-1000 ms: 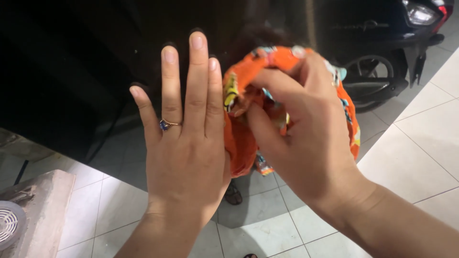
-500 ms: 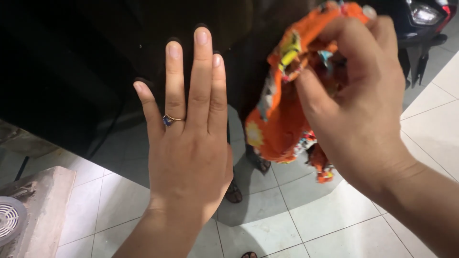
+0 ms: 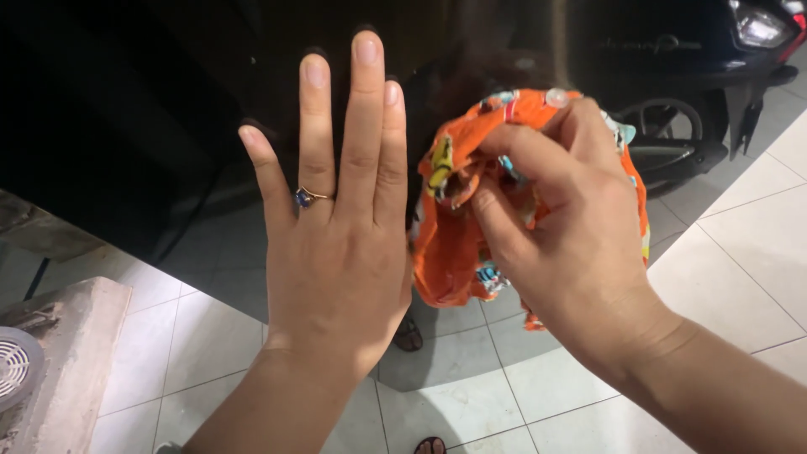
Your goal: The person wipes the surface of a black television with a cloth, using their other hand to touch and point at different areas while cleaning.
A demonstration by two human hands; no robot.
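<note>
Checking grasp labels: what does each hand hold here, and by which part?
The right hand holds an orange patterned cloth, bunched in its fingers. The left hand holds nothing; it lies flat against a glossy black surface.

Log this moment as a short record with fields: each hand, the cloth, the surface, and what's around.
left hand: flat, fingers together, pressed on the glossy black surface; ring with a blue stone
right hand: bunched around an orange patterned cloth, held against the same surface
cloth: crumpled, with yellow and blue print
surface: dark, shiny, reflects the fingertips and a scooter
floor: pale tiles
lower left: concrete block with a round grille
</note>
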